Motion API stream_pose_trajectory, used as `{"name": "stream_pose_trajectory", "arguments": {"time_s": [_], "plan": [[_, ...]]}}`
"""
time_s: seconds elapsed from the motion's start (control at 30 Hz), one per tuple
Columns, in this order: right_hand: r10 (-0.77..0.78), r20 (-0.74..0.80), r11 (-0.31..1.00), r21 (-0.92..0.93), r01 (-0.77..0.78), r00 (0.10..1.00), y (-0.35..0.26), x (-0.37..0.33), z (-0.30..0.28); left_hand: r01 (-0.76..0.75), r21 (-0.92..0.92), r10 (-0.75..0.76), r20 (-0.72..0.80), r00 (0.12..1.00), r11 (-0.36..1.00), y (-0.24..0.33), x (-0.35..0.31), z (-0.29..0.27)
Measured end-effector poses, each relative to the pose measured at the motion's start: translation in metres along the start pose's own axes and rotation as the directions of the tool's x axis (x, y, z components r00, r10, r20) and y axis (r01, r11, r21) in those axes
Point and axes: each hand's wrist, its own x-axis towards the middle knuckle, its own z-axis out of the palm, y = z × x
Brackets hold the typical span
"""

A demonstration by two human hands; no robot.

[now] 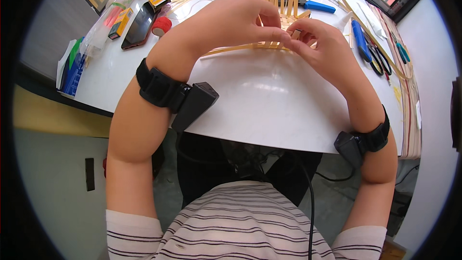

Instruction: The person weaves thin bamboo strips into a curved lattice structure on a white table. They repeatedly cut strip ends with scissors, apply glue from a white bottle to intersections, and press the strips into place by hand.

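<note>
The left arm reaches up from the near edge of the worktop [250, 101], elbow bent outward, its wrist turned so that the left hand [240, 21] points right with the back of the hand upward. The fingers are curled down at a woven piece [290, 6] of thin pale strips; I cannot tell whether they grip it. The right arm rises near the right edge, elbow bent, and the right hand [320, 43] leans inward to the left, its thumb and forefinger closed about a strip of the piece. The 2 thumbs nearly meet at its near side. The piece lies well back from the near edge, toward the far edge. Each forearm wears 1 black strap, the left strap [156, 86] and the right strap [378, 139]. Blue-handled pliers [320, 6] lie beyond the right hand.
</note>
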Motion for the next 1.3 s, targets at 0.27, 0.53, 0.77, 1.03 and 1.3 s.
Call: {"name": "stream_pose_trajectory", "arguments": {"time_s": [0.27,0.53,0.77,1.03,1.3], "plan": [[-0.055,-0.059,0.994,0.094,0.061,0.997,0.007,-0.003,-0.005,-0.013,-0.059,0.012,-0.026,1.0,0.998,0.001,0.0,-0.002],[-0.035,-0.089,0.989,0.141,0.047,0.995,0.011,-0.004,-0.003,-0.099,-0.037,0.095,-0.096,0.991,0.994,0.001,0.001,0.011],[0.004,-0.025,0.994,0.105,-0.002,1.0,0.008,-0.007,-0.008,-0.097,0.008,0.097,-0.13,0.987,0.995,0.002,0.003,0.014],[0.003,0.019,0.999,0.046,-0.004,1.0,0.015,-0.006,-0.002,-0.024,-0.043,0.019,-0.109,0.994,0.999,0.009,0.005,0.021],[-0.077,0.014,0.996,-0.051,0.078,0.997,0.016,-0.005,0.0,0.001,-0.065,-0.01,-0.133,0.991,0.998,0.009,0.005,0.02]]}}
